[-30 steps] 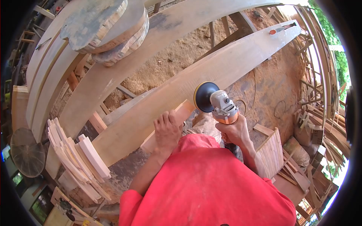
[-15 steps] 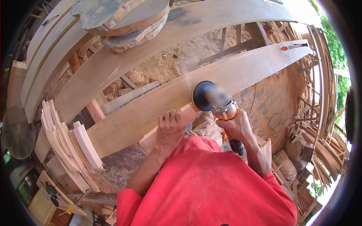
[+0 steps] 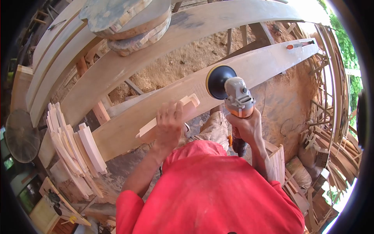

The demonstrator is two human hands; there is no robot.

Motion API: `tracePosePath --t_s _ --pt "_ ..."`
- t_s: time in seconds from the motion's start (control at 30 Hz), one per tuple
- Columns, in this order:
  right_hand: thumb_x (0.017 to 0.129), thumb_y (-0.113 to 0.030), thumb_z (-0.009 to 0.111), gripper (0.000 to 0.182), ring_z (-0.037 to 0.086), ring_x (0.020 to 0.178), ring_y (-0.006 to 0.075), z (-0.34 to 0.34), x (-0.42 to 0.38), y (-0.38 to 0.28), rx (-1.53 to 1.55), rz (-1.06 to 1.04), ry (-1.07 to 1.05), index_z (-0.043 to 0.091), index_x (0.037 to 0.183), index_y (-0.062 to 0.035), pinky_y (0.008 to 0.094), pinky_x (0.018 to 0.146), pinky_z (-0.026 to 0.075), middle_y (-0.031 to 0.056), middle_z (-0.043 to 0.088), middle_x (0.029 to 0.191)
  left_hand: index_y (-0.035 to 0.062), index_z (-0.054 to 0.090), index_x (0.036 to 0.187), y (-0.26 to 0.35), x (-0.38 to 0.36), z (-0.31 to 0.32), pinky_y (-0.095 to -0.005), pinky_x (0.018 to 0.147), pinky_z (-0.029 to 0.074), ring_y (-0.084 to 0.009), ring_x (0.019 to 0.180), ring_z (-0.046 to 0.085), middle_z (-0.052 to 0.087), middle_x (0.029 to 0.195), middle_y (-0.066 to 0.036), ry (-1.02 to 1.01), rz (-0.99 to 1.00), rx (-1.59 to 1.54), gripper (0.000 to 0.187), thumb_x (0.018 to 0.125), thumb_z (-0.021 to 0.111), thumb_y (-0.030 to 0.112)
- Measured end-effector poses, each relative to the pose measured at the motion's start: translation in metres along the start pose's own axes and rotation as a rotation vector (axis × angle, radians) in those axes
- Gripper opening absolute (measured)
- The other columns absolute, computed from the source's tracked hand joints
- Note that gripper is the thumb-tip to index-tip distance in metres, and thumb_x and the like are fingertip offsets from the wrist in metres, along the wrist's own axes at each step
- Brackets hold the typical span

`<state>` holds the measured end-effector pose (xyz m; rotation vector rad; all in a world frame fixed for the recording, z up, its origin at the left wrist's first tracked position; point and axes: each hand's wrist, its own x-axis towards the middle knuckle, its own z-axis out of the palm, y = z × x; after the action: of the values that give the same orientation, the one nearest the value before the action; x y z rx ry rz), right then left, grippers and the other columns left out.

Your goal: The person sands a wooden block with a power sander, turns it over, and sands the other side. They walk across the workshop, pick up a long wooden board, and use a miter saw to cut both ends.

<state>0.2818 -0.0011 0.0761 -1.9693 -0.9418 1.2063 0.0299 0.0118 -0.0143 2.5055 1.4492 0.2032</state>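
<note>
My left hand (image 3: 168,125) is wrapped over a short, pale wooden block (image 3: 189,105), which lies at a slant over the near edge of a long curved plank (image 3: 124,134). My right hand (image 3: 247,124) grips an angle grinder (image 3: 238,95) fitted with a round black sanding pad (image 3: 220,81) with a yellowish rim. The pad is tilted on edge above the plank, apart from the block. Parts of the block are hidden under my left fingers.
Stacked narrow wood strips (image 3: 74,144) lie on the plank's left end. An orange-handled tool (image 3: 298,45) rests at its far right end. Beyond stands another curved board (image 3: 218,13) bearing thick wooden slabs (image 3: 117,19). Sawdust (image 3: 171,70) covers the ground.
The sanding pad has come away from the block's end and turned more side-on. My left hand has shifted the block up and turned it on the plank. The dust puff has gone.
</note>
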Motion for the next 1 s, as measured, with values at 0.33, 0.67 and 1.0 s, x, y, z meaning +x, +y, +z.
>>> tracePosePath --t_s 0.33,0.67,1.0 --pt "0.076 -0.014 0.082 0.041 0.064 0.084 0.011 0.012 -0.038 0.053 0.041 0.005 0.057 0.064 0.11 0.002 0.0295 0.076 0.054 0.0063 0.07 0.095 -0.0058 0.052 0.137 0.004 -0.021 0.018 -0.0488 0.09 0.046 -0.0385 0.101 0.06 0.063 0.119 -0.022 0.053 -0.008 -0.216 0.06 0.083 0.065 0.016" --pt "0.076 -0.023 0.085 0.046 0.07 0.082 0.0187 0.017 -0.029 0.032 -0.195 -0.049 -0.041 0.064 0.108 0.0021 0.0348 0.076 0.055 0.0144 0.073 0.09 -0.0047 0.051 0.137 -0.007 -0.01 0.009 -0.0494 0.096 0.044 -0.0387 0.108 0.058 0.063 0.122 -0.021 -0.027 -0.054 -0.4 0.062 0.082 0.071 0.017" --pt "0.073 -0.009 0.077 0.03 0.067 0.067 0.0126 -0.012 -0.031 0.035 -0.023 0.111 -0.006 0.068 0.099 0.0033 0.0319 0.06 0.054 0.0073 0.07 0.08 -0.0023 0.056 0.132 0.006 -0.024 0.031 -0.0456 0.088 0.045 -0.0319 0.099 0.058 0.063 0.114 -0.015 0.124 -0.01 -0.206 0.062 0.077 0.072 0.02"
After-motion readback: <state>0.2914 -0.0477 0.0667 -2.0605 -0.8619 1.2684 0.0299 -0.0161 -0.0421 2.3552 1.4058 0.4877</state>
